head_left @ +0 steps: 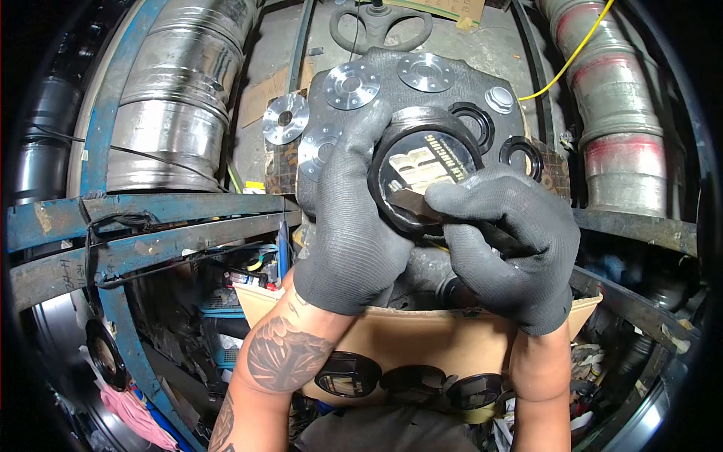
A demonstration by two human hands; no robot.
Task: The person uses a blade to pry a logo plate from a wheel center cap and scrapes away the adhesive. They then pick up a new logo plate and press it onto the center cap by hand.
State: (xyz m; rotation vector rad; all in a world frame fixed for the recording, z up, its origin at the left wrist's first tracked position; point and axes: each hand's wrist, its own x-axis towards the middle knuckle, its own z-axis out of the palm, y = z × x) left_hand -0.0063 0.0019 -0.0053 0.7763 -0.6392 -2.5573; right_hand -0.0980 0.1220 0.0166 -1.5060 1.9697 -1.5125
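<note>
Left hand [350, 226] clamps the round cap [433, 154], label up, seemingly to steady it for the right hand [520, 241], which pinches a dark strip [409, 201], perhaps a blade, against it. Metal discs [364, 77] lie beyond both hands.

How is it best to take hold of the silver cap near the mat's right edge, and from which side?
Probably from above, pinching opposite sides of the raised centre of the silver cap: it stands up within the wider base, and the black ring lies close on the near-left side.
</note>
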